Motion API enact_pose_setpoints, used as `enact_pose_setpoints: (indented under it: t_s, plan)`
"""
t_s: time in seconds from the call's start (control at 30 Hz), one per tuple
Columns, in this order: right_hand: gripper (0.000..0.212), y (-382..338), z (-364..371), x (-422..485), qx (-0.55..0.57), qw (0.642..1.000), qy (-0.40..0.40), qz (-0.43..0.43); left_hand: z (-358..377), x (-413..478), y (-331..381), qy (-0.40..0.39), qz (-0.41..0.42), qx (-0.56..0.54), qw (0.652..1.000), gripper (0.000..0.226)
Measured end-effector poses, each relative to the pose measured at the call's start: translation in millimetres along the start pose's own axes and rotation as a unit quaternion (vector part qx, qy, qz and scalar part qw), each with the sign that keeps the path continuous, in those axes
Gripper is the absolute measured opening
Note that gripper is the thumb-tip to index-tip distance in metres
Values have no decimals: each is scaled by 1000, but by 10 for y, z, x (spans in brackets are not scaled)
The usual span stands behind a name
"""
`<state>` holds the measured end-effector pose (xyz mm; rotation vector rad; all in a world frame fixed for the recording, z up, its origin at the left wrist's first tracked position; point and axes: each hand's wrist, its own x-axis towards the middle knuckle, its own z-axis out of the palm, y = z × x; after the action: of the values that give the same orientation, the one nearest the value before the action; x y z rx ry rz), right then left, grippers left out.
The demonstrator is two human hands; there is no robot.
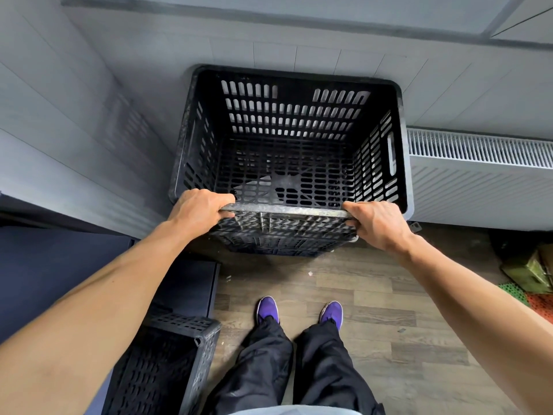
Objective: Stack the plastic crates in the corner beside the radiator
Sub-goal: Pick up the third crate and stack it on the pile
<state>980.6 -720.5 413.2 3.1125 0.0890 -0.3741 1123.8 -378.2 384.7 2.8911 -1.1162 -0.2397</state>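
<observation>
Head view: a black slotted crate [287, 121] stands in the corner, its left side near the wall [74, 130] and its right side just beside the radiator [478, 163]. It appears to sit on top of at least one lower crate [278, 248], whose slotted side shows beneath the near edge. How squarely it is seated cannot be told from here.

The left hand [199, 208] grips the near rim at its left end, fingers curled over the edge. The right hand [378, 224] grips the same rim at its right end, fingers likewise curled round it.

A further crate [167, 363] stands on the floor [374, 295] at lower left, well apart from the stack and not yet added.

Assessment: the crate is rigid moulded plastic, empty, and probably light for its bulk. The walls are stiff and unlikely to flex. A slot handle shows in the right wall. That handle or the thick rim gives the soundest hold, with the hands set wide apart.
</observation>
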Motion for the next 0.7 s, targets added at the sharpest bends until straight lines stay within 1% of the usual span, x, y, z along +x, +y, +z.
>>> enact_pose_setpoints:
  t_s: [0.13, 0.23, 0.37, 0.43, 0.57, 0.7]
  plan:
    - [13, 30, -18, 75, 13, 1000, -21, 18, 22, 21, 3, 2, -5, -6, 1000, 28]
    - [18, 27, -2, 94, 29, 998, -25, 39, 23, 23, 19, -7, -22, -10, 1000, 30]
    - [27, 19, 30, 75, 34, 997, -41, 51, -20, 40, 63, -49, -58, -24, 997, 30]
    - [33, 40, 37, 94, 31, 997, -46, 55, -65, 88, 75, -79, -69, -28, 994, 37]
    - [32, 74, 72, 107, 11, 998, -38, 48, -97, 125, 72, -107, -73, -38, 991, 48]
    - [30, 96, 132, 88, 10, 999, -24, 40, -87, 66, 106, -87, -60, -28, 994, 30]
